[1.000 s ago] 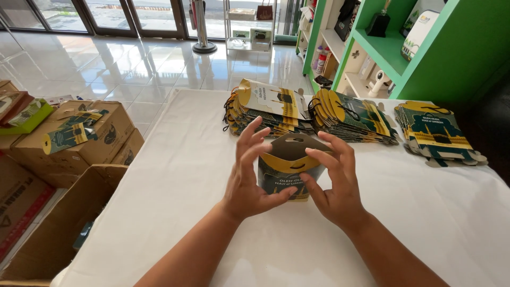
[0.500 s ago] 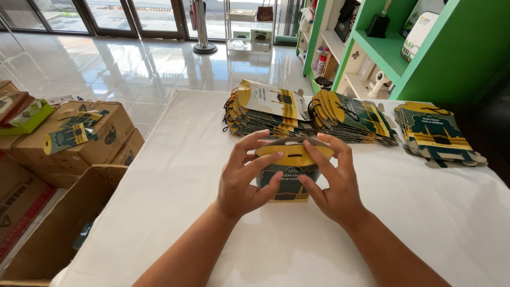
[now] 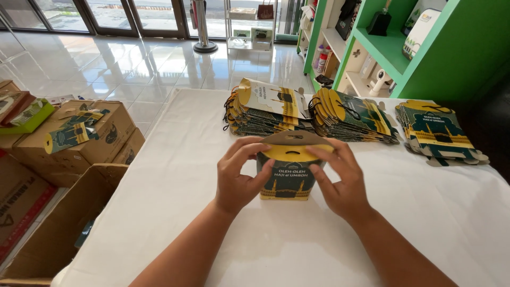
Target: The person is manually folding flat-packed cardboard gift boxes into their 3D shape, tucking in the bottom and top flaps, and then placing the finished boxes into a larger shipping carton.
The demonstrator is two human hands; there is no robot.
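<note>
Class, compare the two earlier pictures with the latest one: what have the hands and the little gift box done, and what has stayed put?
The left hand and right hand, open-fingered a second ago, have closed on the gift box, pressing its yellow top flaps together under the brown handle. The box now stands upright, its front showing. The three stacks of flat boxes, the table and the cardboard cartons have not moved.

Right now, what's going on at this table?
A person stands at a white-covered table and holds a small green and yellow carton upright between both hands. The left hand and the right hand press its top flaps together, with the handle tab standing up between the fingertips. Behind it lie three stacks of flat cartons, not folded up. Open cardboard boxes sit on the floor to the left.
</note>
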